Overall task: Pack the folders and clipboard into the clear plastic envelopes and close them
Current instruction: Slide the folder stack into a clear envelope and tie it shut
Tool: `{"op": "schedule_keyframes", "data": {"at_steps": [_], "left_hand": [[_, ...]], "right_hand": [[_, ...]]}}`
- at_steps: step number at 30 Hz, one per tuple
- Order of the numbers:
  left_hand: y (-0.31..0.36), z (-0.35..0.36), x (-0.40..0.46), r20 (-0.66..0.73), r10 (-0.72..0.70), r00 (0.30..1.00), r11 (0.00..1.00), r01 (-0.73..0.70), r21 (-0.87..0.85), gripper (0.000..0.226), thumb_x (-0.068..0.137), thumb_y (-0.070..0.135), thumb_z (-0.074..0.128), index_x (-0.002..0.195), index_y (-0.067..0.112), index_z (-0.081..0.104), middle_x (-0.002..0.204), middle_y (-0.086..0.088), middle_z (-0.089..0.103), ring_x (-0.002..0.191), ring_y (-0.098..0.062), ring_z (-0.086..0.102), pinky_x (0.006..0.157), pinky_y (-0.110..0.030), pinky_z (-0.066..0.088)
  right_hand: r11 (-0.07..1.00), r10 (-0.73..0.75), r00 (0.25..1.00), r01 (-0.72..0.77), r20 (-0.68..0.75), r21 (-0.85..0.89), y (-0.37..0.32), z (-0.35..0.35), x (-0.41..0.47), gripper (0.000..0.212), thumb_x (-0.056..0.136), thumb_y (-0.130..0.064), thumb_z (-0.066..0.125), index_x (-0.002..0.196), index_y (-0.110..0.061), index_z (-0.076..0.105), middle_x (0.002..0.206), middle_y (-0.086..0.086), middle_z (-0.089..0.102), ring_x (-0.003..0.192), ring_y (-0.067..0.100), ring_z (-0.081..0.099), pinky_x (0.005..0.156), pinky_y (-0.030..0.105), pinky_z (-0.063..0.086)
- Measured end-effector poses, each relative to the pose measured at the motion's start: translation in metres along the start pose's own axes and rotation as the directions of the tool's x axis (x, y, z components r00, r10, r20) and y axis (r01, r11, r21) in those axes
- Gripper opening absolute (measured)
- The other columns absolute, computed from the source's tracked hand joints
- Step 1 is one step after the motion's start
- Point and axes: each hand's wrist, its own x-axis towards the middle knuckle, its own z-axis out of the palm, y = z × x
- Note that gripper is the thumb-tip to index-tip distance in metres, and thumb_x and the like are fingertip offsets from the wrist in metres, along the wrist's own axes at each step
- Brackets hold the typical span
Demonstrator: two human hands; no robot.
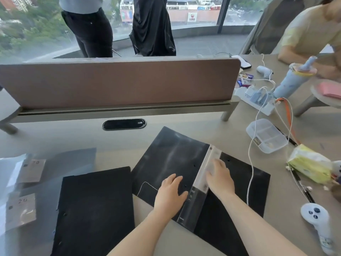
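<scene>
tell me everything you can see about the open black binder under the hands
The open black binder lies flat and spread open on the grey desk, turned at an angle. Its two matte black covers show pale scuffs, and a whitish, partly clear spine strip runs between them. The left hand rests flat on the left cover; the right hand presses on the spine. A white cable crosses its right cover.

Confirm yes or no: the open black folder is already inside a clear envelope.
No. The open black folder lies bare on the desk under both hands; the clear envelopes lie apart at left.
</scene>
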Motion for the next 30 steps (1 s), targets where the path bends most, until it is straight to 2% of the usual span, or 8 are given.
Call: {"op": "schedule_keyframes", "data": {"at_steps": [2, 6, 10, 15, 18, 22, 27, 30], "left_hand": [[0.010, 0.009, 0.009, 0.032, 0.003, 0.999, 0.998, -0.005, 0.063, 0.069, 0.091, 0.049, 0.056, 0.151, 0.033, 0.028, 0.164, 0.005, 0.016, 0.151, -0.018, 0.012, 0.118, -0.040, 0.029], [0.022, 0.025, 0.024, 0.055, 0.006, 0.998, 0.983, -0.016, 0.184, 0.083, 0.087, 0.059, 0.055, 0.155, 0.032, 0.015, 0.166, -0.001, 0.000, 0.153, -0.022, -0.002, 0.124, -0.042, 0.010], [0.020, 0.037, 0.030, 0.063, 0.002, 0.998, 0.965, -0.018, 0.261, 0.088, 0.086, 0.059, 0.056, 0.156, 0.031, 0.010, 0.166, -0.003, -0.006, 0.152, -0.023, -0.010, 0.124, -0.043, 0.000], [0.017, 0.044, 0.031, 0.034, 0.003, 0.999, 0.964, -0.012, 0.267, 0.086, 0.085, 0.061, 0.055, 0.155, 0.034, 0.012, 0.166, 0.000, -0.005, 0.152, -0.021, -0.011, 0.123, -0.042, -0.003], [0.016, 0.045, 0.031, 0.029, 0.002, 1.000, 0.965, -0.009, 0.263, 0.086, 0.085, 0.061, 0.056, 0.155, 0.034, 0.013, 0.166, 0.001, -0.004, 0.152, -0.021, -0.010, 0.122, -0.042, -0.004], [0.016, 0.044, 0.031, 0.032, -0.004, 0.999, 0.969, -0.004, 0.247, 0.086, 0.085, 0.062, 0.056, 0.155, 0.035, 0.013, 0.166, 0.003, -0.005, 0.152, -0.019, -0.011, 0.124, -0.043, -0.001], [0.016, 0.043, 0.030, 0.033, -0.003, 0.999, 0.975, -0.005, 0.223, 0.091, 0.084, 0.060, 0.059, 0.155, 0.033, 0.009, 0.166, 0.003, -0.005, 0.152, -0.019, -0.010, 0.123, -0.040, -0.003], [0.017, 0.040, 0.027, 0.038, -0.006, 0.999, 0.984, -0.001, 0.180, 0.094, 0.083, 0.057, 0.064, 0.155, 0.032, 0.008, 0.166, 0.003, -0.006, 0.152, -0.019, -0.009, 0.124, -0.041, 0.001]], "right_hand": [[0.999, -0.020, 0.999, 0.021, 0.026, -0.043, 0.004, -0.005, 0.013, 0.055, 0.097, -0.025, 0.048, 0.148, -0.020, 0.030, 0.158, -0.002, 0.026, 0.131, 0.029, 0.043, 0.087, 0.044, 0.051], [0.996, -0.048, 0.997, 0.053, 0.067, -0.065, 0.010, -0.012, 0.039, 0.063, 0.097, -0.025, 0.045, 0.154, -0.023, 0.016, 0.164, -0.001, 0.014, 0.133, 0.029, 0.047, 0.095, 0.045, 0.050], [0.999, -0.043, 0.992, 0.044, 0.116, -0.004, 0.009, -0.017, 0.064, 0.063, 0.095, -0.025, 0.043, 0.154, -0.026, 0.019, 0.164, -0.003, 0.015, 0.140, 0.027, 0.041, 0.104, 0.046, 0.044], [0.999, -0.027, 0.990, 0.021, 0.138, 0.044, 0.009, -0.016, 0.079, 0.056, 0.092, -0.025, 0.045, 0.146, -0.023, 0.031, 0.151, 0.001, 0.037, 0.121, 0.031, 0.054, 0.094, 0.044, 0.047], [0.999, -0.014, 0.993, 0.010, 0.113, 0.037, 0.009, -0.014, 0.083, 0.049, 0.093, -0.022, 0.047, 0.140, -0.022, 0.036, 0.147, 0.003, 0.038, 0.111, 0.031, 0.058, 0.089, 0.042, 0.048], [1.000, 0.017, 0.990, -0.020, 0.139, 0.019, 0.007, -0.012, 0.087, 0.060, 0.091, -0.024, 0.045, 0.149, -0.022, 0.029, 0.155, -0.002, 0.031, 0.122, 0.031, 0.054, 0.096, 0.044, 0.045], [0.995, 0.007, 1.000, -0.010, 0.026, 0.095, 0.002, -0.020, 0.090, 0.046, 0.095, -0.022, 0.045, 0.141, -0.018, 0.041, 0.137, 0.008, 0.040, 0.103, 0.030, 0.057, 0.084, 0.040, 0.049], [0.994, 0.019, 0.999, -0.017, -0.026, 0.110, -0.007, -0.032, 0.090, 0.035, 0.097, -0.030, 0.047, 0.125, -0.012, 0.054, 0.128, 0.011, 0.045, 0.087, 0.027, 0.053, 0.080, 0.039, 0.047]]}}
